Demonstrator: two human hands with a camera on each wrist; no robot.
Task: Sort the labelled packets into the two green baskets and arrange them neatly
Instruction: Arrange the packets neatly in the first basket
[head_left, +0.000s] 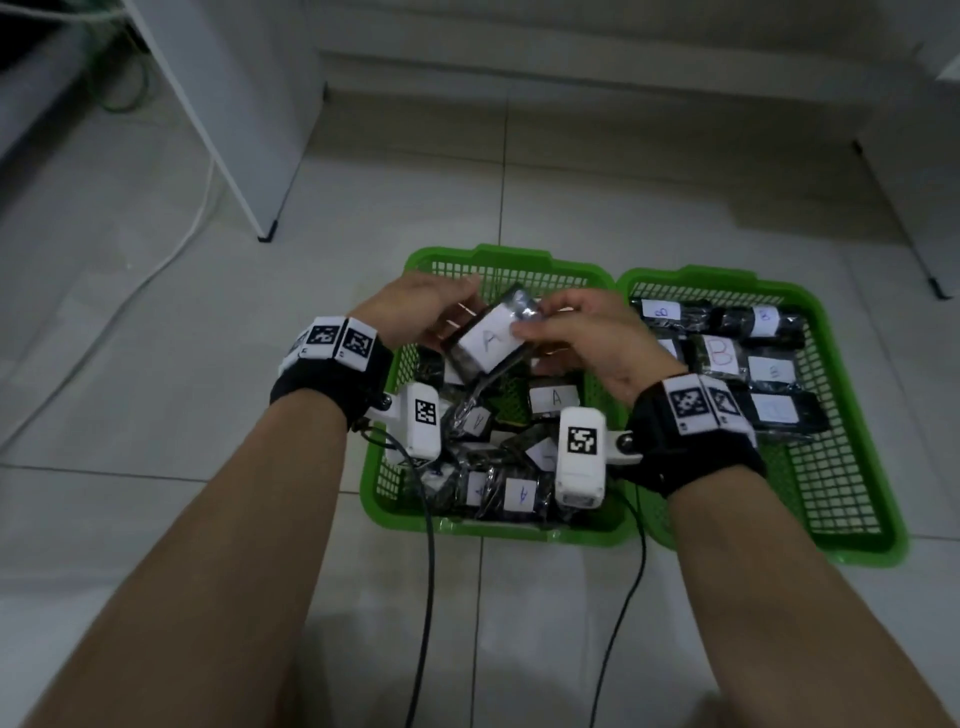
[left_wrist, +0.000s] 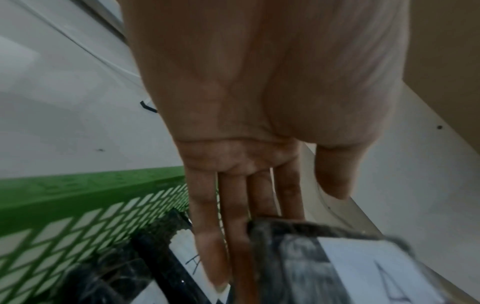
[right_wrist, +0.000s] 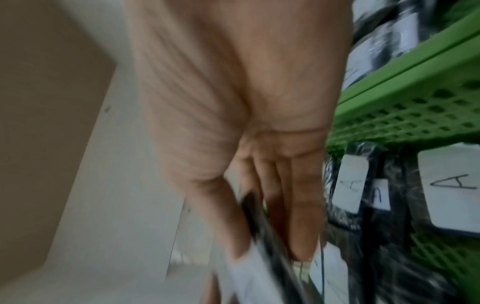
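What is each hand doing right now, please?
Left hand: holds the packet labelled A, thumb and fingers around it.
Right hand: pinches the same packet from the other side.

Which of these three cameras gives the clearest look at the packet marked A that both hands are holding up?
The head view: the held packet shows whole, its A label readable, between the left hand and right hand over the left basket. The left wrist view catches only its blurred corner; the right wrist view shows it edge-on and smeared.
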